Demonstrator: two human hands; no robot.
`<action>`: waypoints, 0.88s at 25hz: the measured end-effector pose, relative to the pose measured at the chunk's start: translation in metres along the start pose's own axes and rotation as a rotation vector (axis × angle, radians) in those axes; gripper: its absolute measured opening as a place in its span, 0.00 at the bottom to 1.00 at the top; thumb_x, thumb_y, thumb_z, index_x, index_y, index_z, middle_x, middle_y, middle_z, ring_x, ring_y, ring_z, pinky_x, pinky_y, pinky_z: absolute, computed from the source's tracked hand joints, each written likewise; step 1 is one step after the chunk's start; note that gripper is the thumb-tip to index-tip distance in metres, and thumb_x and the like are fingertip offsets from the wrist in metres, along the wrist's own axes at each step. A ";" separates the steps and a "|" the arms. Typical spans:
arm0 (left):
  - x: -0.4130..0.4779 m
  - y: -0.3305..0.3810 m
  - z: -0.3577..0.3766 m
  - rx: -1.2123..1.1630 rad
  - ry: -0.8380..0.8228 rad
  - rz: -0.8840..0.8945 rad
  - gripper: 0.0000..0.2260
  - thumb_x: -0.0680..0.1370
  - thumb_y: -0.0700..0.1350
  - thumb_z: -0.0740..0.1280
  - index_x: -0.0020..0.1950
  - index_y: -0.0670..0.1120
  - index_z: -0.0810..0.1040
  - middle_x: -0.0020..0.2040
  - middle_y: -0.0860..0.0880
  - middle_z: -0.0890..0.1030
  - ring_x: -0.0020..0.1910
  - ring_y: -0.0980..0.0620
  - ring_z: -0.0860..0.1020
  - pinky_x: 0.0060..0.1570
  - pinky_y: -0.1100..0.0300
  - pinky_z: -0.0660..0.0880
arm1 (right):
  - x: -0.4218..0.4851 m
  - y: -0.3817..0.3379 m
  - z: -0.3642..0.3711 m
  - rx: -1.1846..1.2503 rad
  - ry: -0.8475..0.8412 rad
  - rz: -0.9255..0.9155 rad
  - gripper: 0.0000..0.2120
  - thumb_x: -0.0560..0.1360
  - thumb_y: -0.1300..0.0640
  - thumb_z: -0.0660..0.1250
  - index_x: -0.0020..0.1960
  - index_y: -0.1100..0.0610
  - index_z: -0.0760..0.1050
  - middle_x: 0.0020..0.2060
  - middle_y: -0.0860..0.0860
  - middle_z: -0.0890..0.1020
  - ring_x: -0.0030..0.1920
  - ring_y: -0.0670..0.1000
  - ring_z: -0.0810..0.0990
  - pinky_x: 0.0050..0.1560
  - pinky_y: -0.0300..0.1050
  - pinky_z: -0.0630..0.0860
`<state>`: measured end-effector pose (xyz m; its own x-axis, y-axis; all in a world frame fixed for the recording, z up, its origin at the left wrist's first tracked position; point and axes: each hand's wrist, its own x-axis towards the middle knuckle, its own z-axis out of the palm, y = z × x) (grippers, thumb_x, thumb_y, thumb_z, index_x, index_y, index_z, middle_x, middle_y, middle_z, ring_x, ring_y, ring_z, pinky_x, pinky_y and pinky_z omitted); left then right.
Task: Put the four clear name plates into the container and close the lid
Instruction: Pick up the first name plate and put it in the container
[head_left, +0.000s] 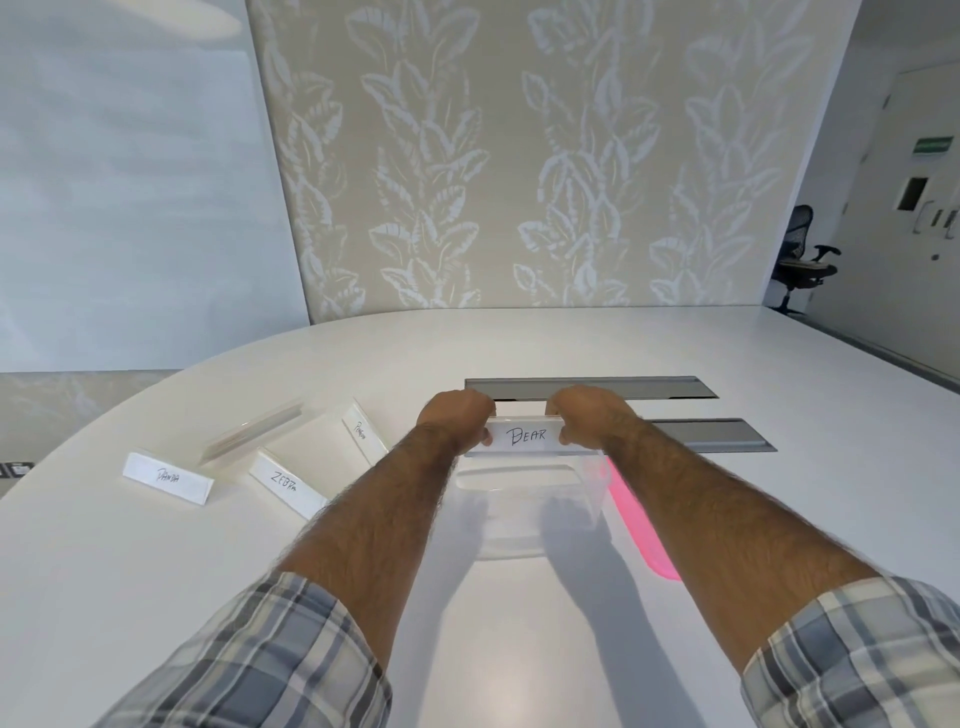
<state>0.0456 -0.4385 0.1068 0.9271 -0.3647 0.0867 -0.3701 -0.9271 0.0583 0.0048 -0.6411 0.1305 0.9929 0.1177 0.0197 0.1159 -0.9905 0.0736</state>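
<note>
A clear name plate marked BEAR (524, 436) is held level between my left hand (457, 418) and my right hand (589, 415), one at each end, just above the far rim of an open clear container (587, 499). A pink lid (641, 525) lies beside the container on its right, partly hidden by my right forearm. To the left on the table lie the PANDA plate (167, 477), the ZEBRA plate (285, 483), a plate with small writing (363, 434) and an unlabelled clear plate (252, 431).
The white oval table (519, 649) has two grey cable-slot covers (587, 387) (711, 434) just behind my hands. A black office chair (802, 260) stands far right by a doorway. A leaf-patterned wall rises behind the table.
</note>
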 end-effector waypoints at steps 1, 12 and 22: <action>0.004 0.001 0.004 0.013 -0.018 -0.005 0.19 0.76 0.45 0.71 0.67 0.50 0.78 0.65 0.46 0.79 0.62 0.42 0.78 0.56 0.53 0.73 | 0.006 0.003 0.006 -0.005 -0.013 -0.013 0.20 0.71 0.59 0.71 0.62 0.53 0.77 0.60 0.52 0.80 0.60 0.56 0.79 0.58 0.49 0.76; 0.029 0.018 0.041 0.174 -0.174 -0.005 0.10 0.74 0.39 0.72 0.54 0.43 0.83 0.55 0.43 0.84 0.53 0.39 0.82 0.44 0.56 0.72 | 0.053 0.017 0.058 -0.004 -0.163 -0.067 0.23 0.72 0.62 0.72 0.66 0.55 0.74 0.62 0.54 0.78 0.60 0.57 0.79 0.57 0.49 0.77; 0.039 0.027 0.061 0.270 -0.242 0.008 0.11 0.76 0.40 0.71 0.58 0.41 0.80 0.59 0.42 0.81 0.57 0.40 0.80 0.53 0.52 0.76 | 0.070 0.022 0.091 -0.014 -0.214 -0.092 0.23 0.70 0.64 0.71 0.64 0.57 0.75 0.60 0.56 0.80 0.59 0.58 0.79 0.57 0.52 0.79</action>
<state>0.0751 -0.4830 0.0511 0.9233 -0.3521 -0.1533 -0.3785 -0.9017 -0.2091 0.0796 -0.6613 0.0431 0.9616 0.1885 -0.1996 0.2075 -0.9750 0.0788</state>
